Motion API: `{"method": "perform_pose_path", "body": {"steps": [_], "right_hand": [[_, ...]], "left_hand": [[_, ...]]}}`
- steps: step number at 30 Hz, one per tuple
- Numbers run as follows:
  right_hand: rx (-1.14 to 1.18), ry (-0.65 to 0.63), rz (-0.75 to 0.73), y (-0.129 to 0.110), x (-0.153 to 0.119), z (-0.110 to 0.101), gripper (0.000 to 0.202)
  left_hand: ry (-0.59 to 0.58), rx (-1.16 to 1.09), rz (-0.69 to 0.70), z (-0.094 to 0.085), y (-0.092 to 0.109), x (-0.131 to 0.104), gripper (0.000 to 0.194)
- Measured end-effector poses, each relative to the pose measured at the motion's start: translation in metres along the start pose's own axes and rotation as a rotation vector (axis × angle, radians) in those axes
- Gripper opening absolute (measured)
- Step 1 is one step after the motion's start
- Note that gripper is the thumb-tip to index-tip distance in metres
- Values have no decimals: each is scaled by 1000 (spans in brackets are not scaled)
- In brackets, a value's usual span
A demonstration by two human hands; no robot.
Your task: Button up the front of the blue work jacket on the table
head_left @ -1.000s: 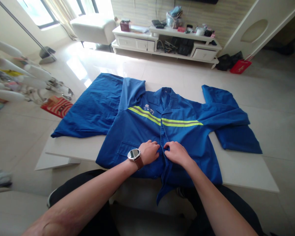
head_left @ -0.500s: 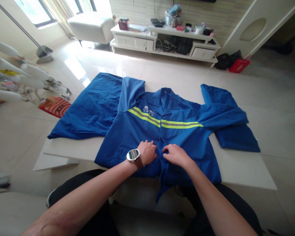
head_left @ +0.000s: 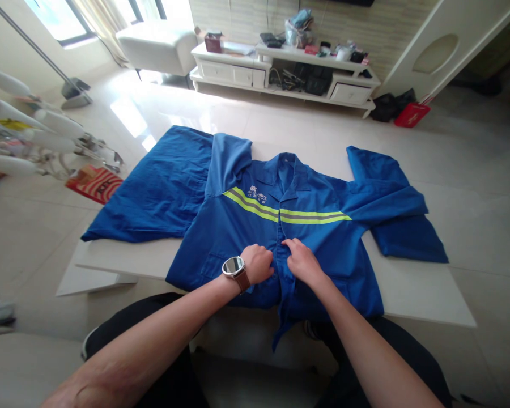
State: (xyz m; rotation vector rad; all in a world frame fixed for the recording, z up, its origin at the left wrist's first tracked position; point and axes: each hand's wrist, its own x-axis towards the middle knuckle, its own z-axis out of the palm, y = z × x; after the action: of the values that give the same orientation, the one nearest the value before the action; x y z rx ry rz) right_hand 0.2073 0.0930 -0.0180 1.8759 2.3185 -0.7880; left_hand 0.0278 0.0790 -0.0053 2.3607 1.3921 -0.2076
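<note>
A blue work shirt [head_left: 314, 238] with a yellow-and-grey reflective stripe lies face up on a low white table [head_left: 416, 294], sleeves spread to both sides. My left hand [head_left: 258, 263], with a watch on its wrist, pinches the left edge of the shirt's front placket. My right hand [head_left: 300, 260] pinches the right edge just beside it, fingertips almost touching the left hand. Both hands sit at the lower middle of the shirt, where the hem hangs over the table's near edge.
A second blue garment [head_left: 161, 187] lies on the table's left part. A drying rack [head_left: 34, 141] and a red-and-white bag [head_left: 94, 182] are on the floor at left. A white TV cabinet [head_left: 280, 73] stands at the far wall; my dark-trousered legs are below the table.
My two hands have drawn closer together along the shirt's front opening and shifted slightly up. The shirt has barely moved.
</note>
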Motion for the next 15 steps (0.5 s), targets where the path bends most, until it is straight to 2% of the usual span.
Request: {"method": "perform_pose_path", "body": {"steps": [9, 11, 15], "right_hand": [[-67, -4, 54, -9, -2, -10, 31], [-79, 75, -8, -17, -12, -26, 25], [38, 396, -306, -33, -61, -75, 8]], "left_hand": [[4, -26, 7, -7, 4, -2, 25], [16, -20, 12, -7, 4, -3, 25], [25, -13, 49, -7, 4, -4, 27]]}}
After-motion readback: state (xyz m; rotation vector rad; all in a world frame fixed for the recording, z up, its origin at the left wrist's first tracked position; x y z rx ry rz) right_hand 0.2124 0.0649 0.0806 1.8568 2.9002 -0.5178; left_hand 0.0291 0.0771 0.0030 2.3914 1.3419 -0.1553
